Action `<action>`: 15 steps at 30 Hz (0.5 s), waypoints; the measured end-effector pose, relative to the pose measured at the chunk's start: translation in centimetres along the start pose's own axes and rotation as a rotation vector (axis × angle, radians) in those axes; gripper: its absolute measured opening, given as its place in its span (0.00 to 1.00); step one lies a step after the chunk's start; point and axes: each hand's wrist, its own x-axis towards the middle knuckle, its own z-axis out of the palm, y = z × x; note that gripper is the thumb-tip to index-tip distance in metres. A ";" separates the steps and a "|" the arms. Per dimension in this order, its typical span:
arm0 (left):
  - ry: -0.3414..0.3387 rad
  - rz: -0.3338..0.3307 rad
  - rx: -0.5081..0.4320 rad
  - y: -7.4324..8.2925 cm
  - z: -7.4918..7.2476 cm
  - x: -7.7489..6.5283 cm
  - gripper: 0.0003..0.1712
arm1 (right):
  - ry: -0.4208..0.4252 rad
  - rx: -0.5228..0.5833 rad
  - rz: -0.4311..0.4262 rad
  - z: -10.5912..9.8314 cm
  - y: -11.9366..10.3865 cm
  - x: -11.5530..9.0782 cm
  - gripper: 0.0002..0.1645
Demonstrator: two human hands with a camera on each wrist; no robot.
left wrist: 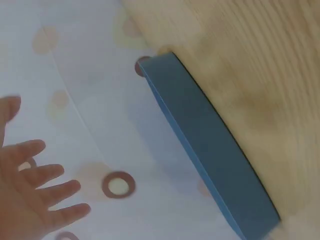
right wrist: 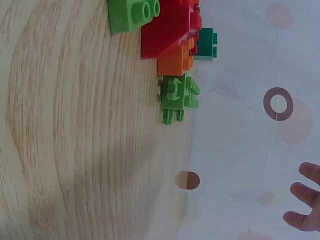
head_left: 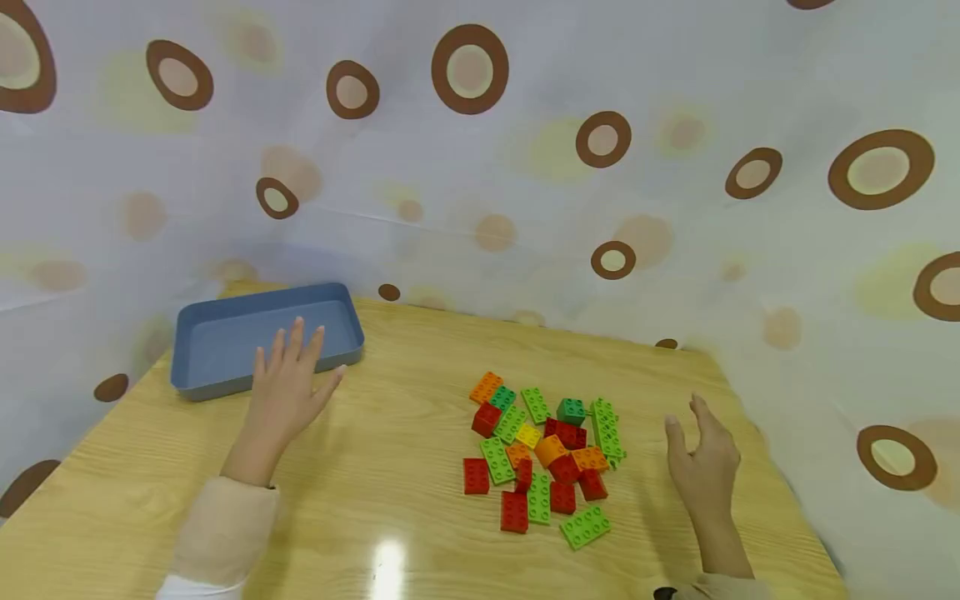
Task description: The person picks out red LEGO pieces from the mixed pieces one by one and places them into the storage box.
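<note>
My left hand (head_left: 288, 392), fingers spread and holding nothing, is raised in front of the blue tray (head_left: 217, 388) and overlaps its near rim in the head view. The left wrist view shows the same fingers apart from the tray's side (left wrist: 210, 145). My right hand (head_left: 703, 467) hovers at the right, thumb and fingers apart with nothing between them. Nearest to it is a long light green toy brick (head_left: 606, 429) at the right edge of a loose pile. Red bricks (head_left: 514, 511), an orange brick (head_left: 486, 387) and a yellow brick (head_left: 528, 436) lie among the others.
The pile sits on a wooden table (head_left: 405, 450), right of its middle. A dark green brick (head_left: 572, 410) stands at the pile's back. Patterned cloth (head_left: 420, 183) hangs behind the table and along its sides. A light green brick (head_left: 586, 527) lies at the near edge.
</note>
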 end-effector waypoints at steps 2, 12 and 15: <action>0.055 0.001 0.010 -0.6 -0.3 0.5 0.32 | 0.066 0.068 0.045 -0.3 0.2 0.0 0.25; -0.269 -0.091 0.152 -7.3 -0.9 1.8 0.27 | 0.155 0.427 0.231 7.4 10.0 1.0 0.20; -0.316 -0.080 0.164 -8.6 0.0 1.8 0.21 | 0.094 0.595 0.317 10.3 8.0 1.6 0.23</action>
